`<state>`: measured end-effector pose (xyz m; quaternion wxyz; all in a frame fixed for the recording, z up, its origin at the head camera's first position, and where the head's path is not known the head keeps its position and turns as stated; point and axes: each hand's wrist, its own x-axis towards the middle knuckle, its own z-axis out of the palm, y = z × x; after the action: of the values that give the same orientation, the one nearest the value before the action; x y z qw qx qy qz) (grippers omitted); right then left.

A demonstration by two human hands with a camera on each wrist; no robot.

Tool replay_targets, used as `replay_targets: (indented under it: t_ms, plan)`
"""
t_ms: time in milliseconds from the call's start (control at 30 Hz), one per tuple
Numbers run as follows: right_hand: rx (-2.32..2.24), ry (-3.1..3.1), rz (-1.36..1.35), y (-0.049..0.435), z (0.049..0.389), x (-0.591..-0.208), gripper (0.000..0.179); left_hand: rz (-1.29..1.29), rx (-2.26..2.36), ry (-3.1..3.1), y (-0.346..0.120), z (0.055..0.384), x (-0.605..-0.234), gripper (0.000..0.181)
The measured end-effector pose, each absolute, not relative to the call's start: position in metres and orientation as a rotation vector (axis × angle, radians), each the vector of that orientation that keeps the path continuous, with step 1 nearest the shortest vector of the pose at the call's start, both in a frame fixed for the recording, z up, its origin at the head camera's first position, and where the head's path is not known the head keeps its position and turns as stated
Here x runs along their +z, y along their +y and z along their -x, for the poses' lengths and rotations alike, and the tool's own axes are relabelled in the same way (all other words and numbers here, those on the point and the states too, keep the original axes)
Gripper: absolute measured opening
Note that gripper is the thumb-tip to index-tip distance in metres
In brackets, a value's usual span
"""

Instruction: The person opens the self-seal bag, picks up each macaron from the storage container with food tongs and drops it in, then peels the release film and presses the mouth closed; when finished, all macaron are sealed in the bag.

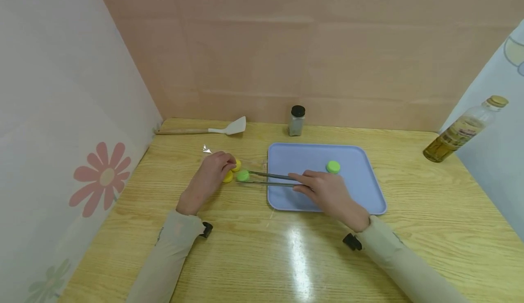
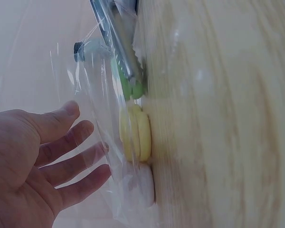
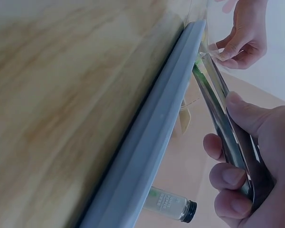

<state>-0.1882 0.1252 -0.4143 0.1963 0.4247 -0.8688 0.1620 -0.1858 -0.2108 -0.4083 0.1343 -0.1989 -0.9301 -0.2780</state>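
My left hand (image 1: 210, 172) pinches the film of a clear plastic bag (image 2: 97, 109) lying on the table. Through the film show yellow macarons (image 2: 136, 134), a green macaron (image 1: 243, 176) and, in the left wrist view, a whitish round piece (image 2: 143, 185). My right hand (image 1: 326, 190) grips metal tongs (image 1: 270, 184), which reach left over the tray's edge. Their serrated tips stand at either side of the green macaron at the bag's right end. Another green macaron (image 1: 333, 167) lies on the blue tray (image 1: 303, 155), just beyond my right hand.
Behind the bag lies a white spatula (image 1: 235, 126) with a wooden handle. A small black-capped jar (image 1: 296, 121) stands behind the tray. At the far right stands a bottle of amber liquid (image 1: 462, 130). Walls border the table at the back and sides.
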Motion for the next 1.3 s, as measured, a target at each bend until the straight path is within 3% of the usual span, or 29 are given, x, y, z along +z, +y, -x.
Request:
replay_targets:
  t_ms: [1300]
  plan:
    - [0.401,-2.39,-1.147,0.138,0.179,-0.415,0.039,0.555,-0.795,-2.708,-0.209,0.185,-0.408,0.009]
